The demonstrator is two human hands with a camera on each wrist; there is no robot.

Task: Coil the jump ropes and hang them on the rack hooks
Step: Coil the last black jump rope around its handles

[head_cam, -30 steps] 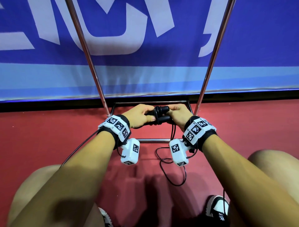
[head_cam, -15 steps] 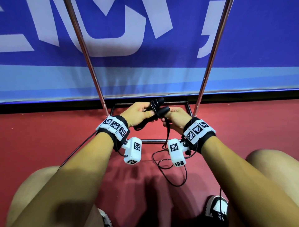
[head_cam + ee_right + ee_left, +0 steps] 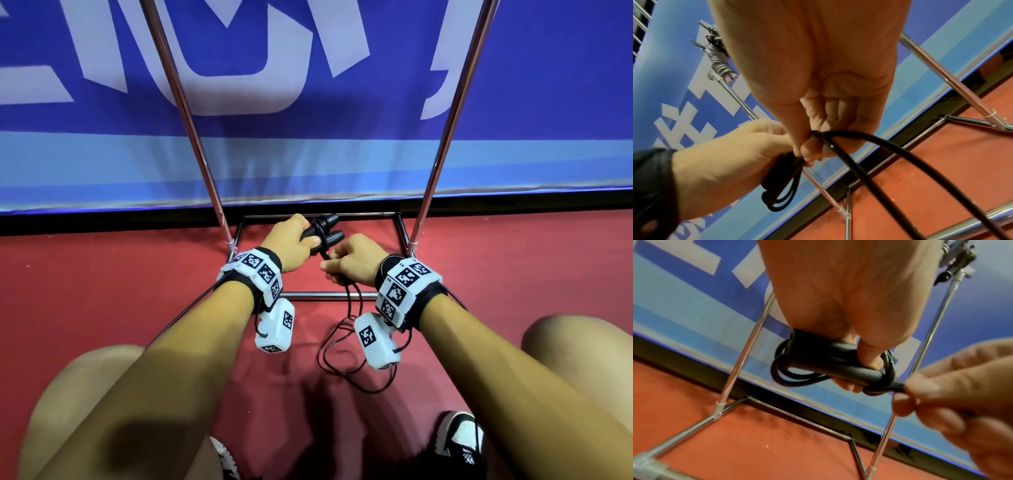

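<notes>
My left hand (image 3: 291, 245) grips the two black jump rope handles (image 3: 327, 229) side by side, with a few turns of black cord wound round them (image 3: 887, 369). Just right of it, my right hand (image 3: 346, 265) pinches the cord (image 3: 830, 142) between thumb and fingers, close against the handles. From that pinch the loose cord (image 3: 346, 346) hangs down and lies in loops on the red floor. Both hands hover low over the base of the metal rack (image 3: 322, 294). The rack's top with its hooks (image 3: 715, 43) shows in the right wrist view, with a grey coiled rope (image 3: 721, 66) hanging there.
Two slanted chrome rack poles (image 3: 191, 130) (image 3: 448, 130) rise on either side of my hands. A blue banner wall (image 3: 342, 161) stands right behind the rack. My knees and a black-and-white shoe (image 3: 460, 442) are at the bottom, on the red floor (image 3: 102, 291).
My right hand has come off the handles and slid down and back along the cord. The left hand has tilted the handles up and away, keeping its grip.
</notes>
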